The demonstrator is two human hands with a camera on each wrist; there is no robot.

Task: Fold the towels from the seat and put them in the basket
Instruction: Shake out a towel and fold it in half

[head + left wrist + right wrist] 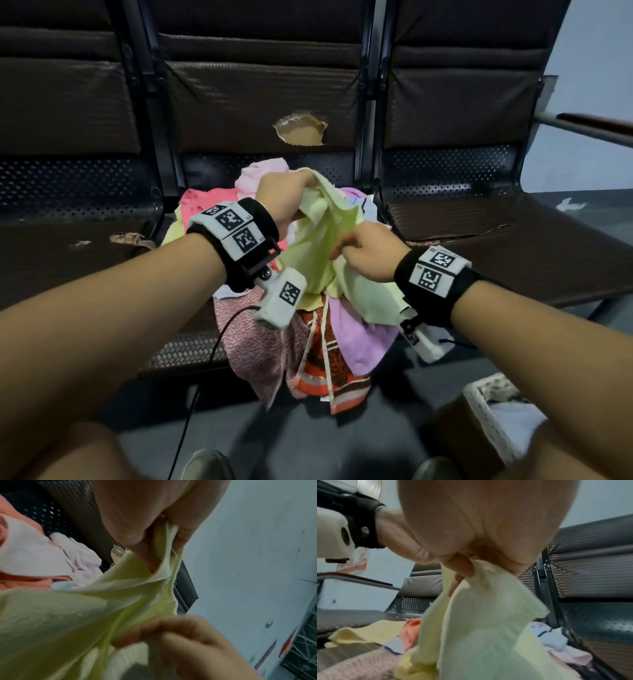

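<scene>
A light yellow-green towel (320, 236) hangs lifted above a heap of coloured towels (308, 346) on the middle seat. My left hand (286, 197) pinches its upper edge, with fingers curled round the cloth (164, 555). Lower and to the right, my right hand (363, 251) pinches another edge of the same towel (481, 622). In the left wrist view the right hand (180, 635) shows at the bottom, gripping the cloth. A white woven basket (486, 407) stands on the floor at the bottom right.
Dark perforated bench seats (496, 233) flank the heap; the middle backrest has a torn hole (300, 129). Pink, orange patterned and lilac towels spill over the seat's front edge. A metal armrest (589, 128) juts out at right. My shoes (209, 466) stand on the dark floor.
</scene>
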